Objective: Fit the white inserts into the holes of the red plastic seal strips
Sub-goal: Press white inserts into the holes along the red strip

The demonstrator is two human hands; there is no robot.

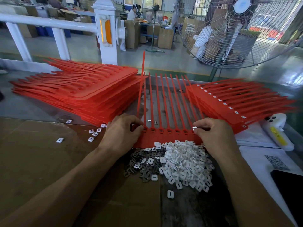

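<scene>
A comb-like red seal strip [167,135] lies flat on the tabletop [41,145], its thin tails pointing away from the person. At its right end the right hand [216,136] pinches one white insert [194,128] over a hole; at its left end the left hand [121,133] pinches the strip's edge. Just nearer than the strip sits a heap of white inserts [185,164] beside grey metal clips [141,166]. Stacks of red strips flank it, left [78,89] and right [237,102].

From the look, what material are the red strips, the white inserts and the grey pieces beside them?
Red strips: matte moulded plastic, it seems; the thin tails bend. White inserts: probably smooth plastic, uniform and opaque. Grey pieces: likely metal, since some glint brightly, though this is uncertain.
</scene>
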